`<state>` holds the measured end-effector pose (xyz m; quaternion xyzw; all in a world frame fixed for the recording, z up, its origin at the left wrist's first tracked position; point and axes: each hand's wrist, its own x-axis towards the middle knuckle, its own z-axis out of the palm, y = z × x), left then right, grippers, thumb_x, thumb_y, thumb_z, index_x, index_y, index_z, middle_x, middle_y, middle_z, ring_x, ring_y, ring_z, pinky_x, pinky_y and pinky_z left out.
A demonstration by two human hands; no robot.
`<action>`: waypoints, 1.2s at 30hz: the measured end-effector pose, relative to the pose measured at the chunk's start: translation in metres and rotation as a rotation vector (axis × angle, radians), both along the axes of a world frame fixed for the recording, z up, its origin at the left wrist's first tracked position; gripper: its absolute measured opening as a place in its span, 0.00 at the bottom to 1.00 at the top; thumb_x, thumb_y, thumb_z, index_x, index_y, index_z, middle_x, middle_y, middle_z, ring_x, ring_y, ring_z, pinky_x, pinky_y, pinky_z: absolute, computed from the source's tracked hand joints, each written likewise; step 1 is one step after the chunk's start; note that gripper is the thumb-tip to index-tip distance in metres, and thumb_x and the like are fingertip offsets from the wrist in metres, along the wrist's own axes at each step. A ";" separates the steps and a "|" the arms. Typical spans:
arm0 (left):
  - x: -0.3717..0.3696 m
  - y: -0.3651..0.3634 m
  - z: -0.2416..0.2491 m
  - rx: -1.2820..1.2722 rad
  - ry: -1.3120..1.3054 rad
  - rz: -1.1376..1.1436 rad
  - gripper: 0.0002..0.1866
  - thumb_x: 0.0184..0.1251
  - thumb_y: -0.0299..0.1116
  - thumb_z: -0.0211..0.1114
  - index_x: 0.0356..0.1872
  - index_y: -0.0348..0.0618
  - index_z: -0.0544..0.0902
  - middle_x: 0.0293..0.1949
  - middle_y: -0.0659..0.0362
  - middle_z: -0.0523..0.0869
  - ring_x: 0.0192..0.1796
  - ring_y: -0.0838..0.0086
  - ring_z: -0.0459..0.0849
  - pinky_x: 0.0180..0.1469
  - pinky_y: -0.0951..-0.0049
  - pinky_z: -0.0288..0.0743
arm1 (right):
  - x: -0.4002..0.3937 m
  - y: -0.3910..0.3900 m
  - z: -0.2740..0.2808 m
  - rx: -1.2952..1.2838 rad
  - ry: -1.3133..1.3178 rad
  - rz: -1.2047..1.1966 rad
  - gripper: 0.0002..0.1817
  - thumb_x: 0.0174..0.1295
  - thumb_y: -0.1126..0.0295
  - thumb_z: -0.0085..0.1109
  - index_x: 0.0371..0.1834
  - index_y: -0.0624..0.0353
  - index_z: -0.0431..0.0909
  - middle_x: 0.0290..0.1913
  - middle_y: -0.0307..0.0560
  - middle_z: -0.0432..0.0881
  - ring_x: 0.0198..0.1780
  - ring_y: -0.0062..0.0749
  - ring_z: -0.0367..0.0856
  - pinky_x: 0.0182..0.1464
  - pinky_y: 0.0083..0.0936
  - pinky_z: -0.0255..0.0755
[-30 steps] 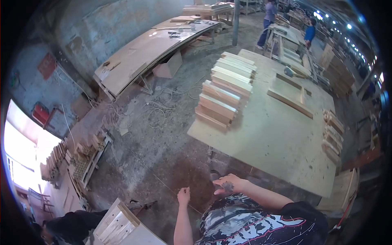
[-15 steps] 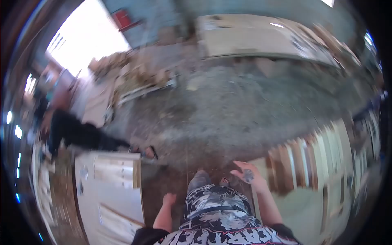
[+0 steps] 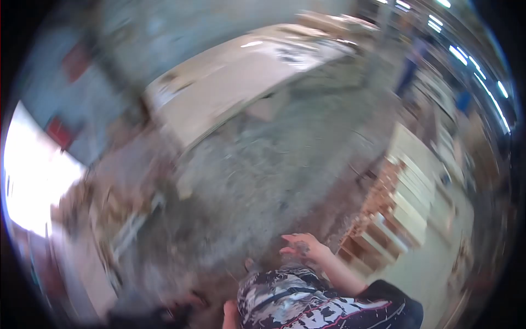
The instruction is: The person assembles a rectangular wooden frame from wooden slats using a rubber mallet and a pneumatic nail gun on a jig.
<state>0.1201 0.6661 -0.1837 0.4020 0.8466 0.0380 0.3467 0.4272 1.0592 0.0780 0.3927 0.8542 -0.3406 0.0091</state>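
Note:
My right hand [image 3: 304,245] hangs in front of my body with its fingers apart and nothing in it. A dark mark shows on the back of that hand. Nearest to it, on the right, are stacked wooden boards [image 3: 405,203] with their cut ends toward me. Low beside my patterned shirt, only a small part of my left hand [image 3: 230,308] shows. Its fingers are hidden, and motion blurs the view.
Large flat panels [image 3: 230,82] lie along the wall. A heap of scrap wood [image 3: 115,214] is at the left near a bright doorway [image 3: 38,170]. Concrete floor [image 3: 246,181] spans the middle. Another person [image 3: 411,63] stands far right.
My view has swung to the right, so the doorway and wall panels have shifted left. The board stack shows more fully, and the left-hand table has left view. My right hand stays unladen.

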 end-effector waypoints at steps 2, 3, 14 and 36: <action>-0.063 0.051 0.014 0.190 0.090 -0.173 0.23 0.67 0.49 0.59 0.34 0.36 0.87 0.29 0.44 0.88 0.33 0.53 0.89 0.40 0.53 0.82 | -0.024 0.028 0.031 -0.030 -0.011 -0.176 0.37 0.66 0.39 0.55 0.66 0.59 0.72 0.54 0.59 0.83 0.57 0.56 0.80 0.58 0.44 0.74; -0.108 0.080 0.014 -0.030 0.099 -0.481 0.16 0.74 0.42 0.54 0.41 0.41 0.85 0.32 0.45 0.87 0.33 0.53 0.87 0.34 0.52 0.78 | -0.030 0.039 0.038 0.045 -0.015 -0.173 0.37 0.66 0.40 0.55 0.67 0.58 0.71 0.51 0.58 0.83 0.55 0.55 0.80 0.58 0.43 0.73; -0.195 0.517 0.094 -0.397 -0.120 0.073 0.24 0.73 0.47 0.56 0.28 0.35 0.85 0.29 0.46 0.87 0.32 0.57 0.82 0.38 0.55 0.76 | 0.042 0.199 0.031 0.149 -0.019 -0.733 0.34 0.63 0.43 0.61 0.63 0.58 0.73 0.49 0.56 0.83 0.53 0.56 0.81 0.57 0.51 0.69; 0.079 1.226 0.002 -0.424 -0.143 -1.049 0.14 0.74 0.39 0.59 0.42 0.37 0.84 0.33 0.49 0.87 0.31 0.63 0.84 0.37 0.64 0.79 | 0.286 0.530 0.124 0.227 -0.212 -1.567 0.35 0.64 0.40 0.57 0.62 0.59 0.74 0.48 0.59 0.84 0.53 0.58 0.82 0.55 0.48 0.73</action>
